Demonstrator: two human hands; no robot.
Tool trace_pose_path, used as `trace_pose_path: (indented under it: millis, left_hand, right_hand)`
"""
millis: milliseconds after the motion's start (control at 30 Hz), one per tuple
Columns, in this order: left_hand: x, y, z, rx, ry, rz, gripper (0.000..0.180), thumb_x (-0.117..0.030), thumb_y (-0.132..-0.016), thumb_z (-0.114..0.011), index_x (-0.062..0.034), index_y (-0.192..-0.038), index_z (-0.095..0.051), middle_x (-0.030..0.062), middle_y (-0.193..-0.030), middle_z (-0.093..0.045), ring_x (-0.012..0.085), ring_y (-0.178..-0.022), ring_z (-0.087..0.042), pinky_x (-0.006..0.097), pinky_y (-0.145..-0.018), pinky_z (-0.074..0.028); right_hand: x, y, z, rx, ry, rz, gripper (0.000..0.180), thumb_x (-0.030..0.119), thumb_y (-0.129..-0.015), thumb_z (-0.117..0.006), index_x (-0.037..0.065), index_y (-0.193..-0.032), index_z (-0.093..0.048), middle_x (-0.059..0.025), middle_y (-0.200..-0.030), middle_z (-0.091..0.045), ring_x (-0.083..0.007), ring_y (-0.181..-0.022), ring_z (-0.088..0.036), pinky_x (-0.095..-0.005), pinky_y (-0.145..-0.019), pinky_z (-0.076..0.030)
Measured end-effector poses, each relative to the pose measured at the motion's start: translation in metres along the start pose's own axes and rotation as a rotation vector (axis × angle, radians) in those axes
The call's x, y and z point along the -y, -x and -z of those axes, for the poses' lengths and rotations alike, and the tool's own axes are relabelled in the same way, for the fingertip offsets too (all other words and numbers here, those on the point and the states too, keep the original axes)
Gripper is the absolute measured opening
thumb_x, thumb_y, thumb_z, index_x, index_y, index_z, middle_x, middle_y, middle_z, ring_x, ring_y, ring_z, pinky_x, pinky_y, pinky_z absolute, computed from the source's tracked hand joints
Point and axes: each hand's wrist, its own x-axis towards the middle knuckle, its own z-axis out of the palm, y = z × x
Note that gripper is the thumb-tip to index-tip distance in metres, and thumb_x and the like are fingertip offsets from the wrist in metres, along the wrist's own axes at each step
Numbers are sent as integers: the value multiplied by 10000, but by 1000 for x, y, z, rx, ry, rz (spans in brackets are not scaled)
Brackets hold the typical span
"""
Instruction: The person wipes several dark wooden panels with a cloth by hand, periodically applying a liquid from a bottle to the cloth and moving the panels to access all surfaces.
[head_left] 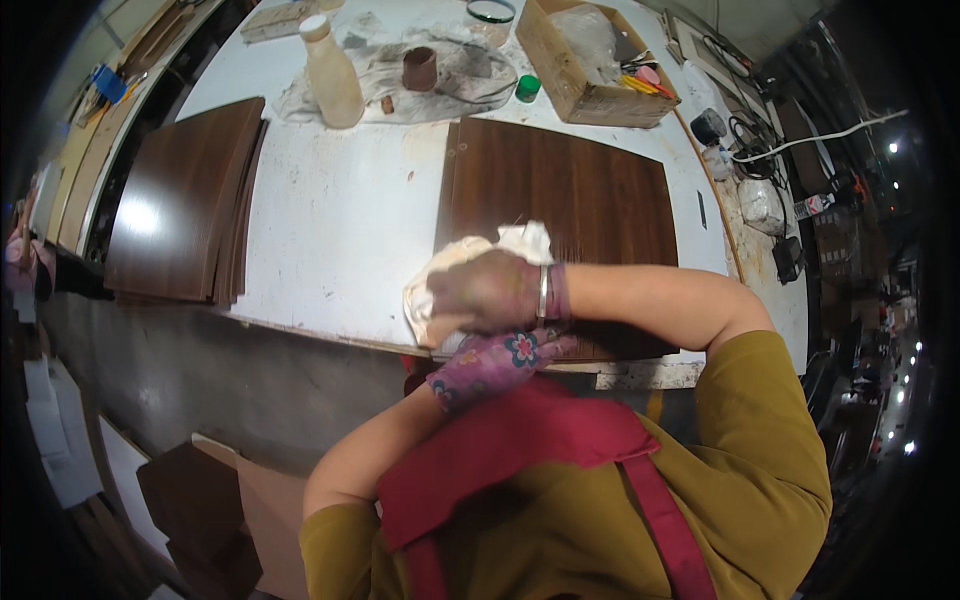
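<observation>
Could scuff the dark woodgrain panel [570, 190] on the white worktable [340, 220] by rubbing too hard with the cream cloth [440, 262] clutched in the right hand [490, 290], with the grip of the left hand [495, 360] unclear.

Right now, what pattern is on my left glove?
Your left glove is floral on pinkish purple; see head view.

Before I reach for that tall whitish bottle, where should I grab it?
Probably around the wide body of the bottle, below its narrower neck, coming from its left. It seems to stand upright, and the brown cup is on its right.
</observation>
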Motion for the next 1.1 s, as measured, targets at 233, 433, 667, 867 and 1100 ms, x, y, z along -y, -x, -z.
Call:
trace_pose_path:
  millis: [233,433,667,867,1100]
  left_hand:
    - [-15,4,-8,-82,-276,-3,425,-211,-950,-455,-238,-1371,-508,19,-1442,-499,227,-1341,-456,407,-1141,-329]
    - [-31,16,-21,-183,-125,145,414,-174,-876,-550,-176,-1289,-581,40,-1372,-554,248,-1267,-519,400,-1076,-411]
    - [-28,6,-18,-467,-212,-29,315,-122,-855,-561,-133,-1160,-638,54,-1253,-626,250,-1169,-588,401,-985,-486]
    - [-24,35,-56,-91,136,220,395,-174,-976,-449,-160,-1360,-536,140,-1311,-573,295,-1191,-560,387,-1049,-427]
    - [7,38,100,-330,-89,358,237,-137,-929,-563,-96,-1147,-646,135,-1023,-692,319,-943,-658,408,-841,-526]
  right_hand:
    - [-53,7,30,-401,-319,-437,252,281,-968,-579,51,-932,-674,-102,-950,-685,-222,-867,-670,-342,-790,-530]
    - [16,4,-2,84,-191,-32,211,300,-881,-636,105,-953,-676,-100,-964,-634,-280,-920,-643,-392,-784,-517]
    - [-18,16,-6,-171,-65,-242,192,238,-882,-647,118,-1020,-708,-102,-1033,-623,-262,-892,-646,-344,-798,-530]
    - [49,-2,-6,193,-936,-171,328,256,-829,-665,35,-1071,-684,-116,-1019,-678,-203,-943,-635,-330,-860,-497]
    - [41,172,113,-547,-1089,-709,606,244,-770,-688,-53,-1281,-556,-135,-1152,-647,-173,-1037,-612,-281,-946,-467]
